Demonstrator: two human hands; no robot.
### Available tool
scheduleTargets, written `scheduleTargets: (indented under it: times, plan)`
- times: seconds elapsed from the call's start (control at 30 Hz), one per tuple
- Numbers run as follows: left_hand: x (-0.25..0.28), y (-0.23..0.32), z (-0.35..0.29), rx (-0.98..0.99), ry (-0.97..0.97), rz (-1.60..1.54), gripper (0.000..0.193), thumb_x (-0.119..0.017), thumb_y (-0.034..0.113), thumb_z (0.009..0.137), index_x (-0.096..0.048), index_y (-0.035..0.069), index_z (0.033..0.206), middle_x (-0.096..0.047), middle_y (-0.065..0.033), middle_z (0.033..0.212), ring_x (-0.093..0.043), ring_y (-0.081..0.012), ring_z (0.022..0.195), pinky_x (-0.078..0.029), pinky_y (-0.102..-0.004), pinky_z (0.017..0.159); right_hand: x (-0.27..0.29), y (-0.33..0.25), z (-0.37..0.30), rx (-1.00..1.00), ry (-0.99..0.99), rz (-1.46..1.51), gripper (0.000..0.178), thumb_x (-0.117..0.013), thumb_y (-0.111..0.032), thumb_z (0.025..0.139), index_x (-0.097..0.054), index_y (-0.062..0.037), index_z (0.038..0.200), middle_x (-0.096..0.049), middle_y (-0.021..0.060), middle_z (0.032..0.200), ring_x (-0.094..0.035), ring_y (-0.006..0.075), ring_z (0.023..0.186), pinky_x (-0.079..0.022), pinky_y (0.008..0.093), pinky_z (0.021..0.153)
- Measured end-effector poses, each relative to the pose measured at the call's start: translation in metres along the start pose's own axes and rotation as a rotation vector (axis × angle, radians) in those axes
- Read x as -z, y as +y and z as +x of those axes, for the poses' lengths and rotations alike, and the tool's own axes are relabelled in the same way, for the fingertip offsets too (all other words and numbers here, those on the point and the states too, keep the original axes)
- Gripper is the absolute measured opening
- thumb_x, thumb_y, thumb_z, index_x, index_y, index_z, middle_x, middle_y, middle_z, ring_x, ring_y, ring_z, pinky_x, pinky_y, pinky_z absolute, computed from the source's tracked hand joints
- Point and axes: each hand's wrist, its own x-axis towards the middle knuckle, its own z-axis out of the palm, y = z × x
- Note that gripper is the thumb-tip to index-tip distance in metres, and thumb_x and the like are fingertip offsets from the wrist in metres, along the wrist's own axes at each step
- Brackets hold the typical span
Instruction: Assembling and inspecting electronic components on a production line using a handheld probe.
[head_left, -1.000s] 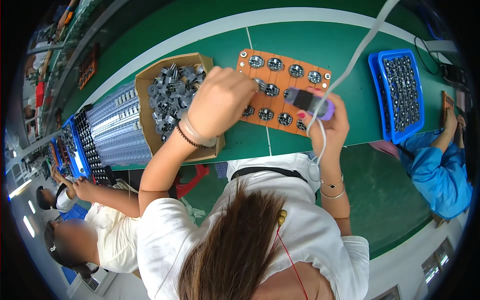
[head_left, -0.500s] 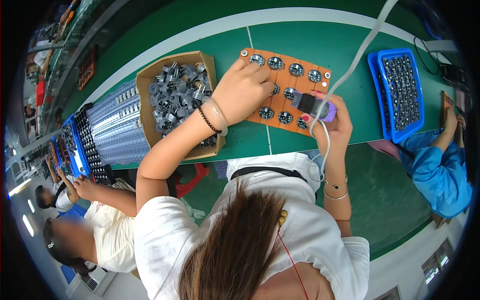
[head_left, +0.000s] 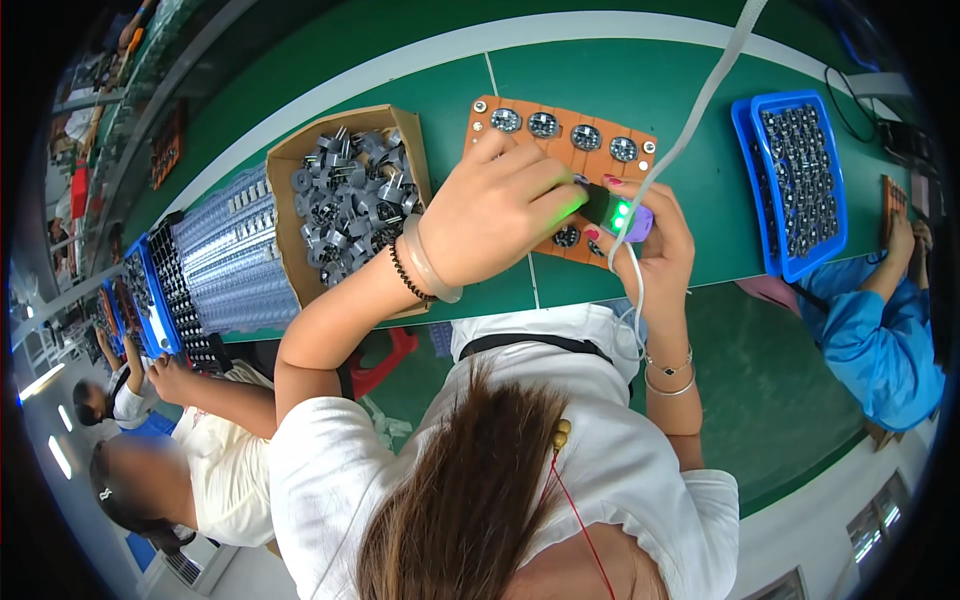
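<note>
A long green tabletop (head_left: 700,200) ran across the view, with other seated people working at its left and right ends. On it, in front of the person, lay an orange fixture board (head_left: 560,150) carrying round metal parts in rows; the far row of four was visible, the nearer rows largely covered by the hands. The left hand (head_left: 495,215) reached forward over the board, wrist raised and banded with a dark bead bracelet and a pale band, knuckles up, fingers curled down onto the board's middle; its grip appeared closed on something small, though what it pinched could not be told. The right hand (head_left: 650,245) rested at the board's right near corner, fingers wrapped firmly around a small dark handheld tool (head_left: 615,213) showing a green light, a white cable (head_left: 690,120) leading from it up and away across the tabletop. The two hands met over the board, the tool's tip just beside the left fingers. A cardboard box (head_left: 345,195) of grey metal parts stood just left of the board. A blue tray (head_left: 795,180) of small dark parts lay well to the right.
</note>
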Motion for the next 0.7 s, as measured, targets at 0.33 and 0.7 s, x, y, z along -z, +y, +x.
scheduleTargets:
  times: [0.33,0.7]
  plan:
    - [-0.021,-0.023,-0.013,0.069,-0.130,0.109,0.014,-0.062,0.011,0.067,-0.063,0.009,0.082,-0.057,-0.0008,0.075,-0.054,-0.0186,0.079,-0.037,-0.0314,0.076,0.011,0.006,-0.010,-0.198,0.284,0.203,0.041,-0.069,0.008,0.074,-0.053,0.0015,0.112,-0.053,0.0106,0.110,-0.056,0.0183,0.101,-0.047,0.0294,0.087]
    - [-0.034,-0.011,0.006,-0.046,-0.119,0.064,0.009,-0.061,0.012,0.067,-0.061,0.010,0.077,-0.054,-0.0004,0.076,-0.053,-0.0167,0.078,-0.036,-0.0306,0.074,0.022,0.015,-0.013,-0.042,0.052,-0.089,0.042,-0.058,0.018,0.071,-0.052,0.0040,0.111,-0.051,0.0149,0.112,-0.055,0.0212,0.103,-0.053,0.0303,0.082]
